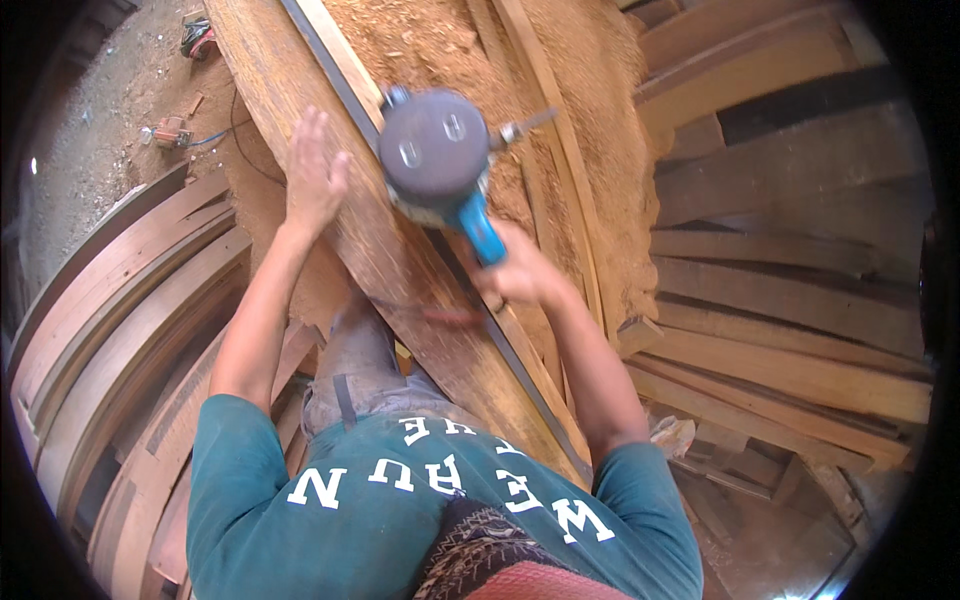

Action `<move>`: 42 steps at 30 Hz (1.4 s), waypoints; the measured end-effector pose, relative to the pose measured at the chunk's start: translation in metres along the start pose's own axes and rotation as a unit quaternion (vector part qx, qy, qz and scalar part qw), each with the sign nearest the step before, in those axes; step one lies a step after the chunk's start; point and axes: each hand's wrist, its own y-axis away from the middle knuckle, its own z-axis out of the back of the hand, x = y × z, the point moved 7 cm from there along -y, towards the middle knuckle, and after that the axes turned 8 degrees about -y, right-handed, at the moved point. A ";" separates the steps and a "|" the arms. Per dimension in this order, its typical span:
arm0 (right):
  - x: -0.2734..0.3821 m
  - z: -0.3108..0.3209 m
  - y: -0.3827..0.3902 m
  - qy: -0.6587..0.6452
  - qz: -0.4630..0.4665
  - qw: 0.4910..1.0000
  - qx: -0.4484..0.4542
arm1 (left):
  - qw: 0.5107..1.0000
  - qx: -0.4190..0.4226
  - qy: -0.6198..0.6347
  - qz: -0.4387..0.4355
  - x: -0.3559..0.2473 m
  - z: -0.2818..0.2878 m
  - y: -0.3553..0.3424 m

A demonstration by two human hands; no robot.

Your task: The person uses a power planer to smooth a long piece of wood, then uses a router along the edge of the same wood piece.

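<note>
My right hand is closed around the blue handle of a tool with a round, dark top. A metal rod with a knob sticks out from its right side. Motion blurs the tool, and its underside is hidden, so its exact kind cannot be told. It is over a long, wide wooden board that runs slantwise in front of me. My left hand lies on the board's left part with its fingers stretched out, holding nothing. Along the board's right side runs a dark narrow strip. A blurred reddish piece shows near the board's middle.
Sawdust covers the ground beyond and right of the board, with long timber strips in it. Stacked planks fill the right side, and more planks lie at left. A small orange device with a blue cord sits at upper left.
</note>
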 end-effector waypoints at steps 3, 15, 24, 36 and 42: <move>-0.070 -0.001 0.157 0.009 -0.093 0.996 0.001 | 0.982 0.167 -0.071 -0.046 -0.096 -0.007 0.064; -0.298 0.012 0.486 0.050 -0.163 0.985 0.001 | 0.960 0.201 -0.193 -0.033 -0.143 -0.039 0.099; -0.280 0.023 0.429 0.026 -0.096 0.995 0.018 | 0.963 0.197 -0.186 -0.009 -0.139 -0.041 0.103; -0.231 0.015 0.320 -0.034 -0.117 0.988 0.093 | 0.960 0.198 -0.197 0.008 -0.139 -0.038 0.101; -0.195 0.014 0.268 -0.025 -0.055 0.997 0.051 | 0.963 0.193 -0.186 0.008 -0.139 -0.038 0.101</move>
